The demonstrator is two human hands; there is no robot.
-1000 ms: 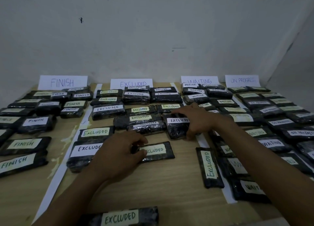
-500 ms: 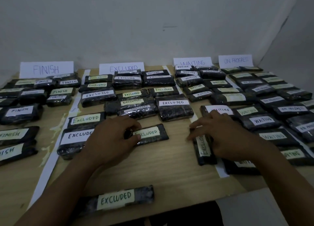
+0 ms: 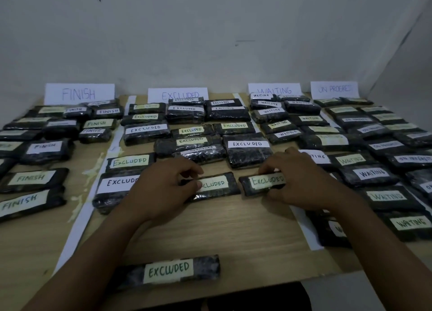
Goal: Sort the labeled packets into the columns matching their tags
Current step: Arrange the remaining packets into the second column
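Note:
Dark wrapped packets with handwritten tags lie in four columns on a wooden table (image 3: 233,231). My right hand (image 3: 301,182) grips an EXCLUDED packet (image 3: 259,184), holding it crosswise in the EXCLUDED column, right of another EXCLUDED packet (image 3: 215,186). My left hand (image 3: 163,189) pinches the left end of that second packet, which lies flat. A third EXCLUDED packet (image 3: 168,272) lies alone near the front edge. Header cards at the back read FINISH (image 3: 79,93), EXCLUDED (image 3: 177,94), WAITING (image 3: 274,89) and ON PROGRESS (image 3: 334,89).
White paper strips (image 3: 77,226) mark the column borders. FINISH packets (image 3: 25,202) fill the left, WAITING packets (image 3: 388,196) and ON PROGRESS packets (image 3: 383,144) crowd the right. A white wall stands behind. The table's front edge runs just below the lone packet.
My right hand left the big EXCLUDED packet, took the packet lying lengthwise on the right border strip, and turned it crosswise into the EXCLUDED column. The left hand stayed on its packet.

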